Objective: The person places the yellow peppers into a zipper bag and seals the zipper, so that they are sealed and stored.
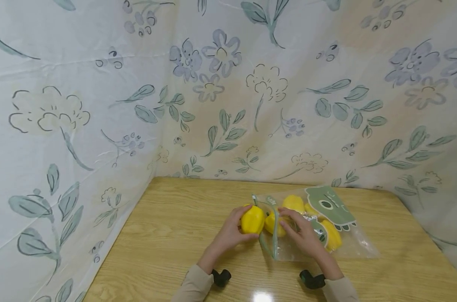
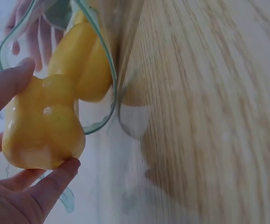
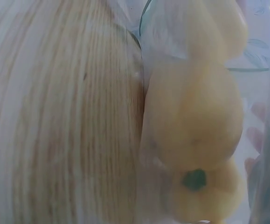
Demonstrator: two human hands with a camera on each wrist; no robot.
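My left hand [image 1: 230, 231] grips a yellow bell pepper [image 1: 252, 220] at the mouth of a clear zip bag [image 1: 358, 247]. In the left wrist view, thumb and fingers wrap the held pepper [image 2: 44, 128], whose lobed end shows. The bag lies on its side with its green-edged mouth gaping to the left. My right hand [image 1: 305, 237] holds the bag near that mouth, though film and glare partly hide its grip. Just inside lies another pepper [image 2: 86, 65], with several more yellow peppers deeper in. Through the film, the right wrist view shows a blurred pepper [image 3: 193, 112].
The bag rests on a wood-grain table [image 1: 168, 218]. A floral cloth [image 1: 213, 138] hangs behind the table and along its left side. Black wrist pieces [image 1: 221, 277] sit by both sleeves. A green cartoon print [image 1: 326, 203] covers part of the bag.
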